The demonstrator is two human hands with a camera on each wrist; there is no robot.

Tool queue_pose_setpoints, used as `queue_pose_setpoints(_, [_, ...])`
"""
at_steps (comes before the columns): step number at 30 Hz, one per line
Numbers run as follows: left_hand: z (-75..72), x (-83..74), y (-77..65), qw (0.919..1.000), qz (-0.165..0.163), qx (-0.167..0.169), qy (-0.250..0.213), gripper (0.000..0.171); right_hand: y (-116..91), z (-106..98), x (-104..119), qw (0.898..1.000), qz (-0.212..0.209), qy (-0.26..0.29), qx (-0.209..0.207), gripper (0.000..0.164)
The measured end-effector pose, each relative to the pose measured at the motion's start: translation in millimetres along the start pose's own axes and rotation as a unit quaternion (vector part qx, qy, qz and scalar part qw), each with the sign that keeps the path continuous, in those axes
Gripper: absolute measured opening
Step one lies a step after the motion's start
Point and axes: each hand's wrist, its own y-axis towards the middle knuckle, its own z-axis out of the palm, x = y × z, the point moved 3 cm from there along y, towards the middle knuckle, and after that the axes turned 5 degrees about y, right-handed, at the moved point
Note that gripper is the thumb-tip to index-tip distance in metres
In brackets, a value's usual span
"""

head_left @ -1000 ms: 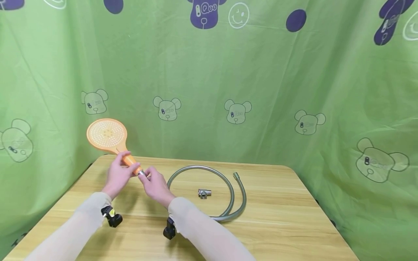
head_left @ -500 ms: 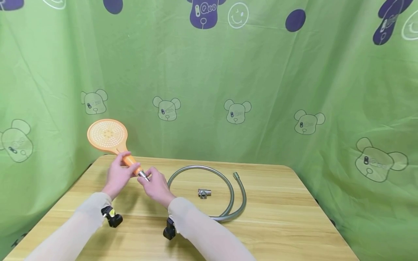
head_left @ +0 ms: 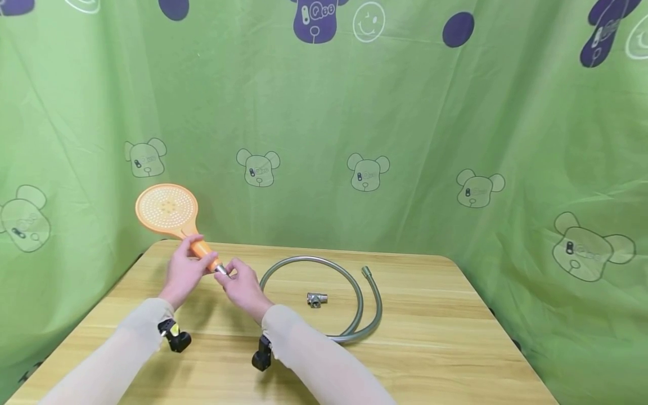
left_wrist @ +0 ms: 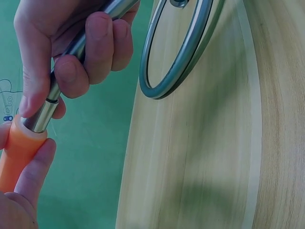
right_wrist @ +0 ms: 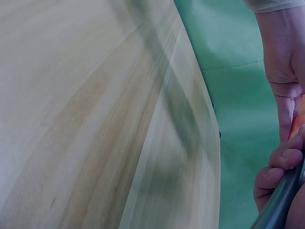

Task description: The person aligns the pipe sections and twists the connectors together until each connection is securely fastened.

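Observation:
In the head view an orange shower head [head_left: 167, 208] with a pale perforated face is raised over the table's back left. My left hand [head_left: 185, 274] grips its orange handle [left_wrist: 20, 155] between thumb and fingers. My right hand [head_left: 245, 288] pinches the end of a grey metal shower hose [left_wrist: 110, 13]. In the left wrist view the hose's silver collar [left_wrist: 44, 116] meets the pale-rimmed opening of the handle; how deep it sits cannot be told. Right wrist view: curled fingers [right_wrist: 286, 157] lie round the dark hose [right_wrist: 279, 202].
The hose loops across the wooden table [head_left: 430, 337], its free end fitting [head_left: 366, 272] to the right. Inside the loop lies a small metal tee valve [head_left: 316, 300]. A green patterned curtain [head_left: 314, 112] hangs behind the table and at its sides.
My right fingers slid back along the collar, showing more metal, then came forward over it again near the handle. The shower head and left hand have stayed nearly still.

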Motion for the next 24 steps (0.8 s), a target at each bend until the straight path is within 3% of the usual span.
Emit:
queue_pose_setpoints(17, [0.8,0.7,-0.3,1.0,0.004,-0.004,-0.006,0.067,-0.3,0.1,-0.5,0.998,0.047,0.031,-0.001,0.015])
queue_pose_setpoints(24, [0.1,-2.5,-1.3,0.9982,0.004,-0.029,0.053,0.067,-1.4,-0.8,3.3,0.998,0.051,0.018,-0.011,0.018])
